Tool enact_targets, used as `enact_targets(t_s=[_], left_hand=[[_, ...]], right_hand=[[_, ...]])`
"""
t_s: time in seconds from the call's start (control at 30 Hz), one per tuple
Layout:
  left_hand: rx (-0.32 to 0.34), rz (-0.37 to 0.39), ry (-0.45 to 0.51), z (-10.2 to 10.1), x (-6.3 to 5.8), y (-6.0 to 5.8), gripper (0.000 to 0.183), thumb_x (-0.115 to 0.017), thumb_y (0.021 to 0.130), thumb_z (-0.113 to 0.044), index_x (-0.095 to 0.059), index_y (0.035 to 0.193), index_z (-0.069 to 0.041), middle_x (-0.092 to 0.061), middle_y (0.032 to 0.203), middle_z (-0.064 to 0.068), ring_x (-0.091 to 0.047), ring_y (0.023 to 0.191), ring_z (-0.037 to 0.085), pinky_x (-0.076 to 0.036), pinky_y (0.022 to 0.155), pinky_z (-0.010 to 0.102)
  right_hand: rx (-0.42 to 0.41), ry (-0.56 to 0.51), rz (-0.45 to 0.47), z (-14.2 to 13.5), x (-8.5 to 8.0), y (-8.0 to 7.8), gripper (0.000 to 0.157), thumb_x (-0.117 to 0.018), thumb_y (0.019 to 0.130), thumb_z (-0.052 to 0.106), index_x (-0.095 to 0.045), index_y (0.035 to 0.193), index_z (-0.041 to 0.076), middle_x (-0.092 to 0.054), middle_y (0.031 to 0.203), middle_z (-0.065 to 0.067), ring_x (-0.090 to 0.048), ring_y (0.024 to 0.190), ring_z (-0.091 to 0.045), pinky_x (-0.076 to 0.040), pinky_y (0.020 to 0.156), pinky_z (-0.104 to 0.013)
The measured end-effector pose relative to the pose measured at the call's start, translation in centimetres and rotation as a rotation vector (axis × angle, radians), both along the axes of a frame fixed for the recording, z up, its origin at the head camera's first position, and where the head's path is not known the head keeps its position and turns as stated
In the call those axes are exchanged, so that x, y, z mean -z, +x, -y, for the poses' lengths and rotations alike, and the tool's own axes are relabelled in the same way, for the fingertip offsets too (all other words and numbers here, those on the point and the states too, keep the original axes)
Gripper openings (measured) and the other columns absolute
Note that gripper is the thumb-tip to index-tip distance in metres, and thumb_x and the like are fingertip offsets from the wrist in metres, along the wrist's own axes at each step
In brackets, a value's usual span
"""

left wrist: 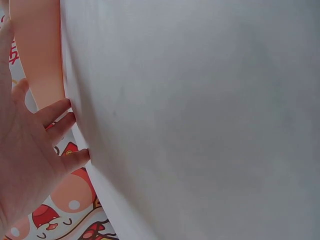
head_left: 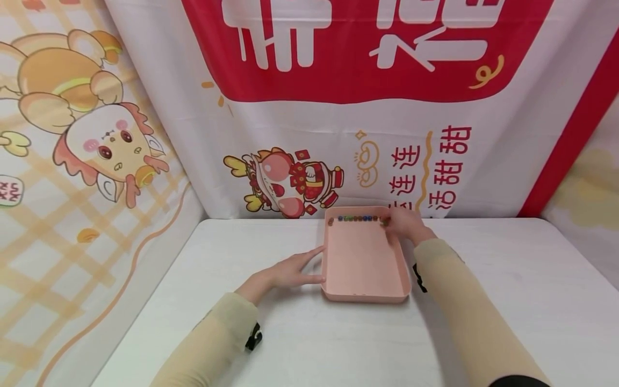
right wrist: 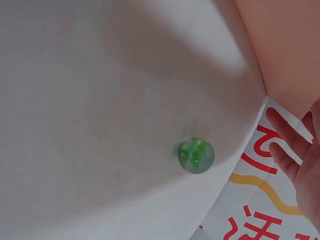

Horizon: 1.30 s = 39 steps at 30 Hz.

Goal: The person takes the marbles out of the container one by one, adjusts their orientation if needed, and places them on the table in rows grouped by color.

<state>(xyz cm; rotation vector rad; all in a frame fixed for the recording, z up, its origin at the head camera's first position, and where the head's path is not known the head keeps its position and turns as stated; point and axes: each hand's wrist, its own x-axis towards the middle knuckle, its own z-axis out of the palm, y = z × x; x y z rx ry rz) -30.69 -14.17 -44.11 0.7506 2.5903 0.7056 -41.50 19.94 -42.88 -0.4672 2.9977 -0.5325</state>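
Note:
A shallow pink tray (head_left: pixel 362 258) lies on the white table, with a row of small glass marbles (head_left: pixel 355 219) in several colours along its far side. My left hand (head_left: pixel 290 270) rests its spread, fairly straight fingertips against the tray's left wall. Over the far right corner reaches my right hand (head_left: pixel 405 223), its fingertips at a green marble (head_left: pixel 384 222) at the row's right end; they appear to pinch it, partly hiding it. In the right wrist view, two fingers of the right hand (right wrist: pixel 305 160) extend loosely; the thumb is out of view.
Another green-and-clear marble (right wrist: pixel 196 155) lies on the table outside the tray, near the table's far edge. A printed cloth backdrop (head_left: pixel 300 123) hangs directly behind the table (head_left: pixel 242 242). A patterned cloth wall (head_left: pixel 87 226) stands at the left.

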Motion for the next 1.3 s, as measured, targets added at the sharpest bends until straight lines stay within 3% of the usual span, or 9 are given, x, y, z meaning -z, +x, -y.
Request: enact_targets(t_s=[0.37,0.67,0.77,0.97,1.3], left_hand=[[-0.002,0.003,0.015,-0.1,0.0,0.1,0.086,-0.060,0.088,-0.060,-0.015,0.157,-0.032,-0.023,0.159,-0.001,-0.022,0.144,0.022,-0.021,0.114,0.047],[-0.009,0.015,0.023,-0.2,0.1,0.1,0.086,-0.060,0.089,-0.059,-0.015,0.157,-0.033,-0.023,0.159,-0.001,-0.022,0.144,0.022,-0.022,0.114,0.049],[-0.016,0.013,0.019,-0.1,0.1,0.0,0.085,-0.060,0.089,-0.059,-0.015,0.157,-0.034,-0.023,0.159,0.000,-0.022,0.144,0.023,-0.022,0.114,0.050],[-0.024,0.011,0.002,-0.1,0.1,0.1,0.085,-0.060,0.089,-0.059,-0.015,0.156,-0.034,-0.022,0.159,0.000,-0.022,0.144,0.024,-0.022,0.114,0.051],[-0.029,0.013,0.005,-0.1,0.3,-0.1,0.086,-0.060,0.087,-0.063,-0.015,0.156,-0.037,-0.022,0.159,-0.001,-0.021,0.144,0.025,-0.021,0.113,0.053]], right_hand=[[-0.017,0.046,0.015,-0.1,0.2,-0.2,0.015,-0.068,0.078,0.003,-0.069,0.088,0.013,-0.064,0.086,-0.003,-0.054,0.077,-0.024,-0.044,0.071,-0.040],[-0.037,0.063,-0.016,-0.2,0.0,0.2,0.007,-0.069,0.083,0.008,-0.071,0.087,0.013,-0.065,0.085,-0.001,-0.055,0.075,-0.021,-0.046,0.070,-0.039],[-0.028,0.039,-0.028,-0.2,-0.1,0.3,0.004,-0.071,0.086,0.014,-0.072,0.089,0.012,-0.067,0.087,-0.001,-0.057,0.078,-0.021,-0.048,0.074,-0.041],[-0.002,-0.039,-0.053,-0.3,-0.7,0.8,0.018,-0.072,0.086,0.018,-0.075,0.102,0.009,-0.071,0.099,-0.004,-0.063,0.091,-0.025,-0.050,0.083,-0.046],[0.011,-0.206,-0.084,-0.6,-2.4,2.7,0.015,-0.068,0.090,0.018,-0.075,0.099,0.008,-0.070,0.095,-0.006,-0.059,0.081,-0.020,-0.048,0.069,-0.038]])
